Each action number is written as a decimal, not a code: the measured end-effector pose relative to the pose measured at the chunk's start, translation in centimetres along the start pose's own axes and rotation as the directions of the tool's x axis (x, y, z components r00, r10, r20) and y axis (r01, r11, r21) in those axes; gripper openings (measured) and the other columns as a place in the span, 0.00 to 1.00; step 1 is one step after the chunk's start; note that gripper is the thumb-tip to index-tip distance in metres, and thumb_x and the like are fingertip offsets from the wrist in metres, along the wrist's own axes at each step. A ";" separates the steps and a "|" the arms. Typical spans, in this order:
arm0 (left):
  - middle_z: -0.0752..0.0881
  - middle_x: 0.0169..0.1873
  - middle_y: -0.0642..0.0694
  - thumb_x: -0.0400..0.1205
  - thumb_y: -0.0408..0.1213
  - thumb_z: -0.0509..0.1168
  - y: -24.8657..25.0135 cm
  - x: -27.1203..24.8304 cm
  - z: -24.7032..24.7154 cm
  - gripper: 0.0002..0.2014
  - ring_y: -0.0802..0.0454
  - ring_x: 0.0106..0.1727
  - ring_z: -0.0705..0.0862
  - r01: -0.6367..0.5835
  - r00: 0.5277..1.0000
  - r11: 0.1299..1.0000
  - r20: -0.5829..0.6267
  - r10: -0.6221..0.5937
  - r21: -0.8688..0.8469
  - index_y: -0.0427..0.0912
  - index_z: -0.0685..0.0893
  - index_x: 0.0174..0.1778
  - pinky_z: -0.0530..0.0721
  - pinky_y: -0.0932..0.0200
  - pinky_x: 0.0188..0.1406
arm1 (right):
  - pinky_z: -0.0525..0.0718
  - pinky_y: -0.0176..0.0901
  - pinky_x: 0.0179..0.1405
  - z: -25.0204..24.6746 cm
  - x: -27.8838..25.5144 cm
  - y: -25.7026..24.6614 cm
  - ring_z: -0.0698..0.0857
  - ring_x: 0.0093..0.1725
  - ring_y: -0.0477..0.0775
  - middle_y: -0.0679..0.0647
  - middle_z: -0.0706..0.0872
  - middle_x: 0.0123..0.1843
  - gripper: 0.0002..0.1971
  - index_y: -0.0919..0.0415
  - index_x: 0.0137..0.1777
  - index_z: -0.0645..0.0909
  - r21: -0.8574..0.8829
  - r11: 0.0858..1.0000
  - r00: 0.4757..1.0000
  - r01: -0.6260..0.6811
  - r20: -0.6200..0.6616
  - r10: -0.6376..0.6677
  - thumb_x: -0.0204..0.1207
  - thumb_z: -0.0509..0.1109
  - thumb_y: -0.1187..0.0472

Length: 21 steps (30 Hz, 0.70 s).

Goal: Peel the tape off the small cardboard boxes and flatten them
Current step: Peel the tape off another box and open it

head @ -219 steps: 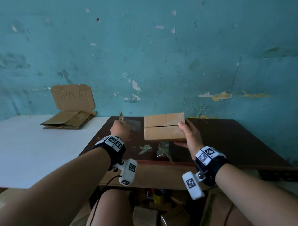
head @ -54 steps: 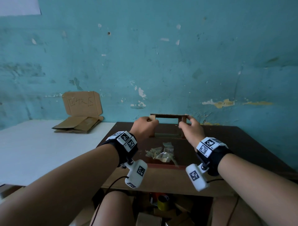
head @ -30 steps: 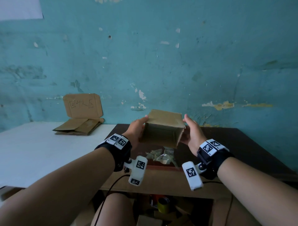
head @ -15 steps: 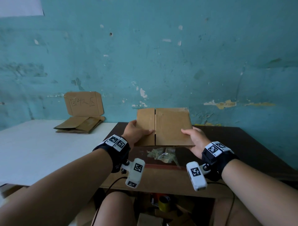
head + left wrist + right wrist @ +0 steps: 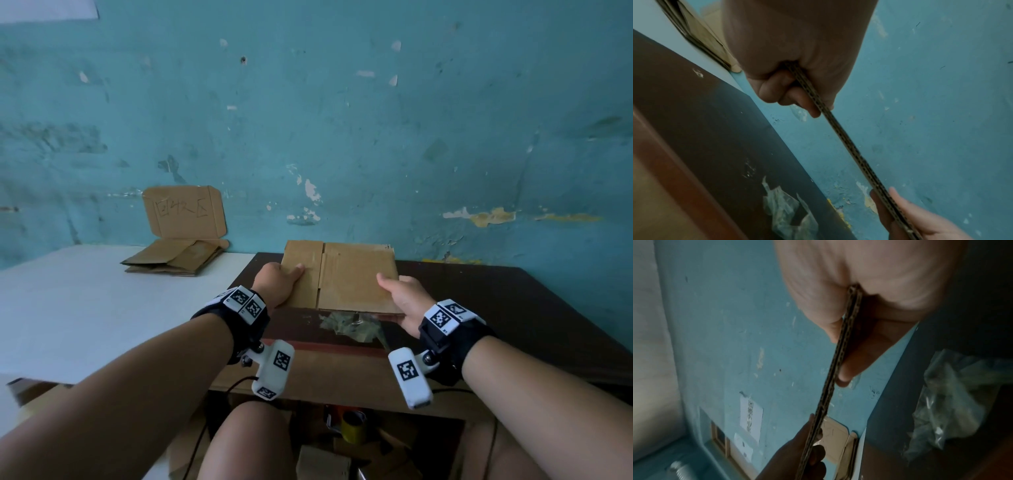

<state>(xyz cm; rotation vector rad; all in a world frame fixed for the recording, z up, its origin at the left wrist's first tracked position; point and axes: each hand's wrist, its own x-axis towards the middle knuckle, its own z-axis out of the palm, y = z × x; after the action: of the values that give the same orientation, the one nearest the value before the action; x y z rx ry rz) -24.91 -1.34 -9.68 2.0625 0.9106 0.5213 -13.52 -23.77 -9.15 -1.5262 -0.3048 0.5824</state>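
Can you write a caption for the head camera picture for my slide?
Two hands, left hand and right hand, hold a flattened cardboard box above a dark table with crumpled tape.

A dark brown table stands against the teal wall, with a lighter reddish-brown strip along its near edge. On it, close to that near edge, lies a heap of crumpled clear tape, seen in the left wrist view as pale, wrinkled film on the dark top. Butted against the brown table's left side is a white table. At the white table's far end, near the wall and not far from the brown table, rests a stack of flattened cardboard.
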 end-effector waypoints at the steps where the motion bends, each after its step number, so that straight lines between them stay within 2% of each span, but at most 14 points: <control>1: 0.89 0.48 0.38 0.86 0.60 0.63 -0.3 0.2 -0.2 0.29 0.39 0.49 0.88 0.003 1.000 1.000 -0.007 -0.003 0.031 0.32 0.85 0.56 0.79 0.54 0.43 | 0.89 0.49 0.28 0.5 0.1 0.1 0.89 0.52 0.65 0.65 0.87 0.59 0.17 0.68 0.65 0.78 -0.013 1.000 1.000 0.006 -0.002 -0.006 0.85 0.69 0.55; 4: 0.90 0.50 0.36 0.86 0.62 0.61 -1.6 1.2 -1.2 0.31 0.38 0.51 0.89 0.028 1.000 0.993 -0.016 -0.026 0.114 0.32 0.86 0.56 0.83 0.51 0.49 | 0.86 0.44 0.24 2.6 0.5 0.2 0.88 0.49 0.62 0.64 0.85 0.59 0.19 0.68 0.64 0.76 -0.069 0.998 1.000 0.012 -0.016 -0.013 0.86 0.67 0.52; 7: 0.88 0.53 0.34 0.88 0.62 0.58 -2.7 2.0 -3.3 0.32 0.36 0.55 0.88 0.052 0.997 0.990 -0.066 -0.043 0.134 0.31 0.84 0.60 0.85 0.48 0.58 | 0.80 0.41 0.21 5.3 1.1 0.0 0.87 0.40 0.58 0.58 0.82 0.53 0.21 0.65 0.62 0.72 -0.288 0.957 0.997 0.032 -0.062 -0.052 0.88 0.58 0.44; 8: 0.87 0.56 0.33 0.89 0.60 0.56 -2.9 2.5 -4.3 0.32 0.35 0.57 0.87 0.073 0.995 0.990 -0.080 -0.063 0.118 0.31 0.83 0.66 0.85 0.49 0.57 | 0.80 0.42 0.20 6.5 1.6 -0.1 0.88 0.36 0.57 0.57 0.81 0.51 0.21 0.63 0.61 0.71 -0.339 0.940 0.996 0.039 -0.065 -0.065 0.89 0.55 0.43; 10: 0.84 0.58 0.33 0.92 0.56 0.52 -3.7 3.4 -6.7 0.29 0.35 0.57 0.86 0.104 0.989 0.994 -0.113 -0.099 0.046 0.35 0.76 0.78 0.82 0.53 0.50 | 0.86 0.45 0.23 9.3 2.7 -0.5 0.86 0.32 0.57 0.56 0.79 0.46 0.23 0.64 0.64 0.72 -0.368 0.929 0.996 0.038 -0.056 -0.062 0.89 0.52 0.43; 11: 0.84 0.55 0.34 0.91 0.56 0.54 -4.2 4.1 -8.0 0.29 0.36 0.53 0.86 0.140 0.983 0.989 -0.126 -0.134 0.042 0.35 0.76 0.78 0.81 0.54 0.43 | 0.86 0.46 0.25 10.7 3.2 -0.8 0.84 0.32 0.56 0.56 0.77 0.46 0.24 0.65 0.67 0.72 -0.361 0.932 0.998 0.026 -0.047 -0.046 0.90 0.52 0.43; 13: 0.84 0.44 0.39 0.87 0.61 0.59 -5.4 5.4 -10.5 0.32 0.39 0.40 0.84 0.178 0.977 0.977 -0.143 -0.161 0.117 0.33 0.82 0.69 0.78 0.58 0.28 | 0.83 0.43 0.23 13.9 4.3 -1.4 0.81 0.32 0.56 0.56 0.76 0.49 0.25 0.66 0.72 0.71 -0.343 0.939 1.000 0.005 -0.015 -0.011 0.90 0.52 0.45; 15: 0.81 0.38 0.42 0.88 0.60 0.57 -7.1 7.1 -12.7 0.29 0.44 0.31 0.80 0.224 0.966 0.966 -0.159 -0.203 0.127 0.37 0.83 0.66 0.73 0.62 0.20 | 0.81 0.40 0.21 17.1 5.6 -2.1 0.80 0.30 0.55 0.56 0.77 0.49 0.24 0.66 0.74 0.71 -0.325 0.946 1.000 0.004 0.025 0.004 0.91 0.53 0.47; 18: 0.78 0.33 0.39 0.85 0.63 0.62 -9.5 9.7 -15.7 0.29 0.43 0.28 0.78 0.280 0.946 0.951 -0.209 -0.250 0.132 0.34 0.81 0.51 0.73 0.59 0.22 | 0.77 0.41 0.27 21.5 8.1 -2.5 0.80 0.27 0.53 0.55 0.76 0.40 0.24 0.67 0.76 0.70 -0.323 0.946 0.997 0.009 0.076 0.017 0.91 0.53 0.49; 21: 0.80 0.34 0.40 0.82 0.65 0.66 -12.1 13.2 -18.2 0.29 0.43 0.31 0.79 0.328 0.927 0.934 -0.240 -0.290 0.139 0.36 0.81 0.47 0.73 0.59 0.26 | 0.72 0.39 0.23 25.7 11.2 -2.3 0.80 0.26 0.52 0.55 0.76 0.38 0.24 0.67 0.76 0.70 -0.344 0.939 0.994 -0.006 0.101 0.043 0.91 0.53 0.49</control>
<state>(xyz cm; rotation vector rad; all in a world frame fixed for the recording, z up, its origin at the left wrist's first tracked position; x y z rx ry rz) -32.78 22.84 -8.05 1.9876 1.4313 0.5125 -17.60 4.06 -7.70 -1.8405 -0.4913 0.6568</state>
